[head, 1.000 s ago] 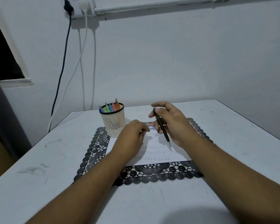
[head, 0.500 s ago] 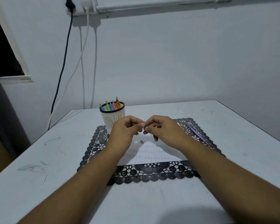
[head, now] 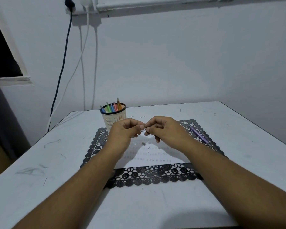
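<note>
A thin rod (head: 143, 131) is pinched at both ends by the curled fingertips of the left hand (head: 124, 133) and right hand (head: 166, 131); a slackened pinch could drop it by the small loose piece (head: 143, 143) on the paper (head: 157, 163) below the fingers.

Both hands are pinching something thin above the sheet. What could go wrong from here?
1. The thin piece, pinched only at the fingertips of the left hand and right hand, could slip or bend.
2. The small grey part lies loose on the paper under the hands; a lowered wrist could flick it away.
3. The left hand is close to the pen cup and might tip it.
</note>
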A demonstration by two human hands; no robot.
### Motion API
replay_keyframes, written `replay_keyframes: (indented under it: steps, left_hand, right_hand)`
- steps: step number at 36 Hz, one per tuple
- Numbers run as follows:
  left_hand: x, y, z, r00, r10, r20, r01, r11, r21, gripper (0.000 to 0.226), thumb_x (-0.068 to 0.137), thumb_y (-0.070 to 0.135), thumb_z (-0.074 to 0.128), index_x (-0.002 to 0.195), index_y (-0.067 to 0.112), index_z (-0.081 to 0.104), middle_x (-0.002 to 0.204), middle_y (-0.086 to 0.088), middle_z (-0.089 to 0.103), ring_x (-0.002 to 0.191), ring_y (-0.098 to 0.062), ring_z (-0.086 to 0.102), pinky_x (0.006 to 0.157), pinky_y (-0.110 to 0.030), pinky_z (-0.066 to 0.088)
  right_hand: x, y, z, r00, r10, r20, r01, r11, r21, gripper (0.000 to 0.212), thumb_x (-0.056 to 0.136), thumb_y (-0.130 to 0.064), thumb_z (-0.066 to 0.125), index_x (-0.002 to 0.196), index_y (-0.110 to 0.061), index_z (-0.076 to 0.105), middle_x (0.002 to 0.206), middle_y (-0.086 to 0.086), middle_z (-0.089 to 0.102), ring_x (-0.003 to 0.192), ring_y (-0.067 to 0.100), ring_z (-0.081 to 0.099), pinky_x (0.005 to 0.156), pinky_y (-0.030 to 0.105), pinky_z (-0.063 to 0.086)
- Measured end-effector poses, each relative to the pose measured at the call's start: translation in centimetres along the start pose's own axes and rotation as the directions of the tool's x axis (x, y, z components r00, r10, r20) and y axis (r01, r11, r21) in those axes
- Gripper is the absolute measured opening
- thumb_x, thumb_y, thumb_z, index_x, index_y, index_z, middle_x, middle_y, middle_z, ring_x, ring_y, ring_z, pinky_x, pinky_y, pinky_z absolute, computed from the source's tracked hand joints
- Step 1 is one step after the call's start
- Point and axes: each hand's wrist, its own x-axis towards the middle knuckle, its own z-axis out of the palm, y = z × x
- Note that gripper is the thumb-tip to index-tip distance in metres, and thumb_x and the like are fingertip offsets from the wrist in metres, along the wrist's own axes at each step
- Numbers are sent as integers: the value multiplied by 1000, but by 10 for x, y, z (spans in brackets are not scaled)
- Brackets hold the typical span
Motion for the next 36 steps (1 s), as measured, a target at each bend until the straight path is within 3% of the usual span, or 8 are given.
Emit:
replay_keyframes:
  steps: [14, 22, 26, 28, 32, 36]
  left_hand:
    - [2, 0, -7, 996, -37, 82, 43, 996, -73, 7, 90, 9, 76, 86, 13, 79, 78, -4, 72, 71, -11, 63, 71, -23, 55]
    - [1, -1, -3, 996, 4, 92, 0, 999, -39, 9, 90, 8, 77, 84, 15, 79, 77, -3, 73, 70, -10, 63, 69, -22, 54]
    - [2, -2, -6, 994, -6, 109, 11, 999, -47, 3, 82, 17, 82, 83, 16, 80, 77, -3, 72, 69, -10, 62, 70, -25, 52]
    - [1, -3, -5, 995, 1, 104, 7, 997, -74, 12, 75, 25, 84, 83, 16, 81, 76, -3, 71, 67, -9, 59, 70, -26, 50]
    - [-1, -2, -3, 993, 98, 59, -94, 993, -67, 19, 77, 31, 83, 93, 21, 84, 92, -6, 78, 75, -8, 60, 75, -29, 49]
    - [-2, 1, -1, 978, 197, 66, -196, 980, -21, 27, 86, 37, 75, 113, 39, 80, 102, -4, 75, 83, -8, 59, 75, -22, 51]
  right_hand:
    - [0, -3, 1, 998, 44, 46, -47, 996, 73, 18, 104, -28, 63, 95, -18, 75, 92, 1, 81, 49, 12, 52, 51, 18, 44]
    - [-1, -5, -4, 994, 82, 68, -89, 991, 103, 16, 103, -27, 66, 99, -12, 70, 94, 5, 81, 52, 14, 52, 52, 23, 43]
    - [-1, -8, -2, 994, 79, 78, -89, 987, 132, 16, 103, -24, 66, 101, -9, 70, 93, 8, 80, 52, 13, 50, 50, 21, 42]
    - [-1, -8, -1, 993, 85, 84, -99, 979, 178, 14, 103, -22, 65, 101, -9, 70, 93, 11, 80, 52, 14, 48, 49, 21, 39]
    - [1, -8, 0, 991, 103, 86, -121, 961, 247, 16, 104, -24, 61, 96, -15, 72, 83, 9, 75, 52, 14, 45, 49, 22, 35]
    - [5, -12, 0, 986, 150, 78, -168, 914, 369, 33, 101, -39, 54, 79, -22, 72, 64, -1, 51, 52, 12, 33, 47, 24, 27]
